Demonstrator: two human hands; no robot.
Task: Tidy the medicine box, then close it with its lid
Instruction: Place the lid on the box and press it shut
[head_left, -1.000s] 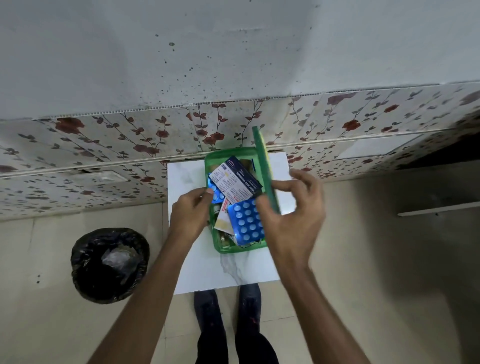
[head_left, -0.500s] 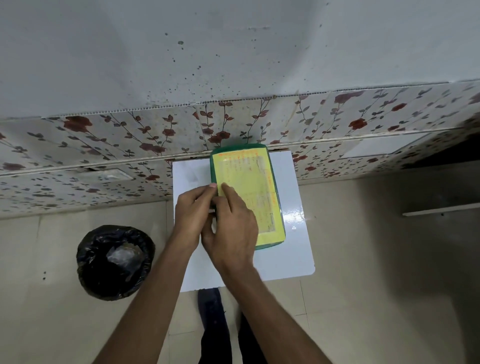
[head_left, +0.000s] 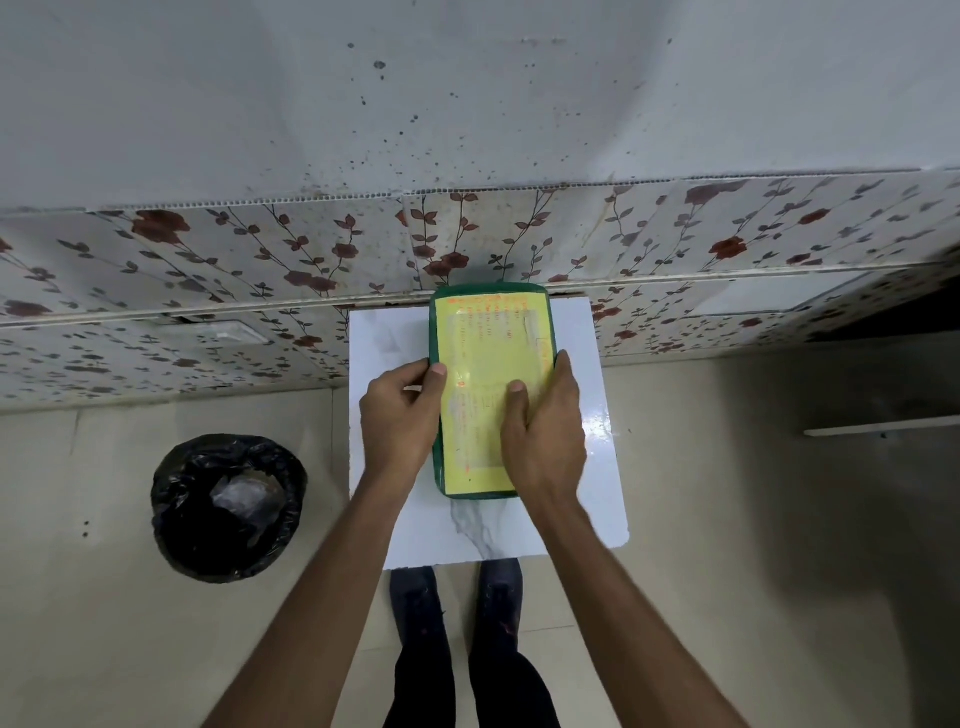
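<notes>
Both grips clasp the lid (head_left: 491, 364) — left hand (head_left: 400, 410) and right hand (head_left: 545, 421) at opposite edges, between them.

Black-lined bin (head_left: 228, 506) beside white table (head_left: 582, 467)

Box contents hidden under lid (head_left: 491, 364); label writing (head_left: 480, 332) illegible.

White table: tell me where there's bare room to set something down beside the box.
On the white table, bare patches lie right of the green lid out to the table's right edge, along the near edge below the box, and at the far left corner. The left hand and right hand crowd the lid's sides.
</notes>
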